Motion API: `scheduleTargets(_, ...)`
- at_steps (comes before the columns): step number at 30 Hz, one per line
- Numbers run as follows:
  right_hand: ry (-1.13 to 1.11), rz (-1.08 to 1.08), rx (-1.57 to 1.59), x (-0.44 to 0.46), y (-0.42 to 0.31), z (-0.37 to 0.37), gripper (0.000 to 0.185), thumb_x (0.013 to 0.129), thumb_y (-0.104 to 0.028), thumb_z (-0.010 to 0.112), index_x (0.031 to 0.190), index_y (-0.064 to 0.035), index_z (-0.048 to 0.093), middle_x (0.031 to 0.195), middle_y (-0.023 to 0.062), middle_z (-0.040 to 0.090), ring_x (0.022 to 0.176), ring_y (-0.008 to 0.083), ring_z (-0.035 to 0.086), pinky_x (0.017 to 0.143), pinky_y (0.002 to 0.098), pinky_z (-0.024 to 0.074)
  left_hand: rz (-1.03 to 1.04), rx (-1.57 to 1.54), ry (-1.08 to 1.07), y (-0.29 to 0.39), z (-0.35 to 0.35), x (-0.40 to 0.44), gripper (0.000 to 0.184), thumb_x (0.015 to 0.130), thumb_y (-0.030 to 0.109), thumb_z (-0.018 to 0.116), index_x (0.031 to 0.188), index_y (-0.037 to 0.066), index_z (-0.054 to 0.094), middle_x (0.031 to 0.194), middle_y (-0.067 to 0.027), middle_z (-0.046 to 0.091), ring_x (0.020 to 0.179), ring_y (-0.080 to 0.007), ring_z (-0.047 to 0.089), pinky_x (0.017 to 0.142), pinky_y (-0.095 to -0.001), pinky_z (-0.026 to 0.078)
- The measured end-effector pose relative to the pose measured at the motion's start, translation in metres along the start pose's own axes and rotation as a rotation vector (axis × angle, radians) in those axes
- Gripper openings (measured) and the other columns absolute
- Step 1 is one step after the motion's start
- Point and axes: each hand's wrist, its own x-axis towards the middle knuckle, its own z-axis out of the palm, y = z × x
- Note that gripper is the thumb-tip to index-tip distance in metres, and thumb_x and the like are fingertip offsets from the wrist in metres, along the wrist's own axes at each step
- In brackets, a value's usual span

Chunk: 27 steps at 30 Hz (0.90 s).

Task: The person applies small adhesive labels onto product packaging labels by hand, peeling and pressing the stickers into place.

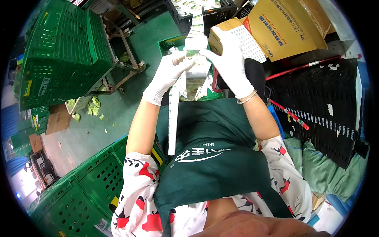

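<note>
My left hand (167,75), in a white glove, is closed with thumb and fingers on the left edge of a strip of printed labels (196,42). From the other side my right hand (230,59), gloved too, pinches the strip's right edge; its fingers are partly hidden. The labels carry green and white print, and the strip runs upward towards a black crate. A narrow white strip (173,122) hangs below my left hand over the dark green apron (213,130). Under the hands, a green crate (167,42) holds packets or labels I cannot make out clearly.
More printed labels lie in the black crate (211,17). A cardboard box (286,29) with a sheet of small labels (248,44) stands right. Stacked green crates (63,55) are left, black crates (312,106) right. Leaf scraps (94,106) lie on the floor.
</note>
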Motion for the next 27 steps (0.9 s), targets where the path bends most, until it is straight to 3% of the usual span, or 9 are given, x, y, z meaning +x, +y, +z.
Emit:
scheduleTargets(1, -0.064, 0.186, 0.156, -0.008, 0.004, 0.002, 0.060, 0.077, -0.018, 0.083, 0.129, -0.0050, 0.057, 0.109, 0.0089, 0.062, 0.092, 0.0167, 0.062, 0.076, 0.0256, 0.0525, 0.021, -0.016, 0.041, 0.000, 0.000, 0.001, 0.026, 0.091, 0.009, 0.063, 0.114, -0.004, 0.066, 0.097, -0.0022, 0.070, 0.087, -0.0056, 0.059, 0.079, -0.0241, 0.049)
scheduleTargets(2, -0.147, 0.303, 0.251, -0.010, -0.002, -0.006, 0.054, 0.080, -0.018, 0.081, 0.126, -0.0029, 0.059, 0.100, 0.0057, 0.065, 0.082, 0.0108, 0.060, 0.071, 0.0231, 0.0512, 0.039, -0.034, 0.086, 0.000, 0.000, 0.000, 0.026, 0.092, 0.008, 0.063, 0.114, -0.005, 0.066, 0.097, -0.0022, 0.070, 0.087, -0.0056, 0.059, 0.078, -0.0240, 0.049)
scheduleTargets(5, -0.589, 0.530, 0.751, -0.016, -0.036, -0.035, 0.042, 0.082, -0.014, 0.080, 0.117, -0.0006, 0.062, 0.081, -0.0006, 0.064, 0.070, 0.0016, 0.054, 0.065, 0.0197, 0.0481, 0.098, 0.132, 0.323, -0.009, -0.002, 0.013, 0.026, 0.091, 0.012, 0.063, 0.113, 0.000, 0.069, 0.085, -0.0012, 0.069, 0.074, -0.0043, 0.058, 0.067, -0.0231, 0.048)
scheduleTargets(6, -0.669, 0.462, 0.814, -0.030, -0.038, -0.028, 0.038, 0.083, -0.014, 0.079, 0.115, -0.0002, 0.063, 0.082, 0.0000, 0.063, 0.073, 0.0011, 0.054, 0.068, 0.0195, 0.0484, 0.109, 0.176, 0.373, -0.008, 0.000, 0.015, 0.026, 0.090, 0.013, 0.063, 0.113, 0.001, 0.069, 0.081, -0.0008, 0.068, 0.070, -0.0041, 0.057, 0.064, -0.0227, 0.047)
scheduleTargets(9, -0.701, 0.554, 0.822, -0.046, -0.051, -0.016, 0.026, 0.088, -0.011, 0.072, 0.109, 0.0012, 0.063, 0.088, 0.0029, 0.064, 0.081, 0.0075, 0.061, 0.076, 0.0224, 0.0502, 0.214, 0.191, 0.489, -0.010, 0.009, 0.022, 0.027, 0.091, 0.014, 0.064, 0.114, 0.000, 0.069, 0.078, 0.0008, 0.065, 0.064, -0.0020, 0.050, 0.057, -0.0212, 0.042)
scheduleTargets(12, -0.595, 0.400, 0.887, -0.048, -0.034, -0.004, 0.029, 0.089, -0.017, 0.069, 0.111, 0.0008, 0.061, 0.095, 0.0078, 0.067, 0.084, 0.0125, 0.065, 0.075, 0.0282, 0.0536, 0.218, 0.114, 0.551, 0.000, 0.015, 0.015, 0.024, 0.094, 0.014, 0.064, 0.113, -0.001, 0.068, 0.082, 0.0014, 0.065, 0.064, -0.0010, 0.048, 0.056, -0.0195, 0.041)
scheduleTargets(15, -0.558, 0.385, 0.910, -0.054, -0.029, 0.002, 0.024, 0.092, -0.010, 0.063, 0.113, 0.0020, 0.062, 0.095, 0.0058, 0.066, 0.086, 0.0093, 0.063, 0.077, 0.0244, 0.0519, 0.268, 0.107, 0.578, -0.004, 0.018, 0.013, 0.023, 0.095, 0.014, 0.064, 0.113, -0.001, 0.068, 0.085, 0.0024, 0.065, 0.064, -0.0008, 0.048, 0.056, -0.0183, 0.041)
scheduleTargets(19, -0.610, 0.783, 1.002, -0.028, -0.040, -0.016, 0.022, 0.094, -0.010, 0.063, 0.112, 0.0021, 0.063, 0.091, 0.0021, 0.065, 0.085, 0.0051, 0.061, 0.073, 0.0211, 0.0497, 0.289, 0.026, 0.561, 0.002, 0.024, 0.012, 0.022, 0.095, 0.013, 0.064, 0.111, -0.001, 0.068, 0.084, 0.0028, 0.064, 0.065, -0.0008, 0.048, 0.057, -0.0186, 0.042)
scheduleTargets(27, -0.358, 0.537, 0.866, -0.025, -0.033, -0.005, 0.015, 0.092, -0.006, 0.065, 0.107, -0.0014, 0.064, 0.087, 0.0020, 0.065, 0.076, 0.0055, 0.060, 0.067, 0.0192, 0.0492, 0.246, 0.077, 0.538, 0.002, 0.018, 0.010, 0.023, 0.094, 0.011, 0.063, 0.112, -0.001, 0.068, 0.090, 0.0007, 0.067, 0.075, -0.0028, 0.054, 0.068, -0.0198, 0.046)
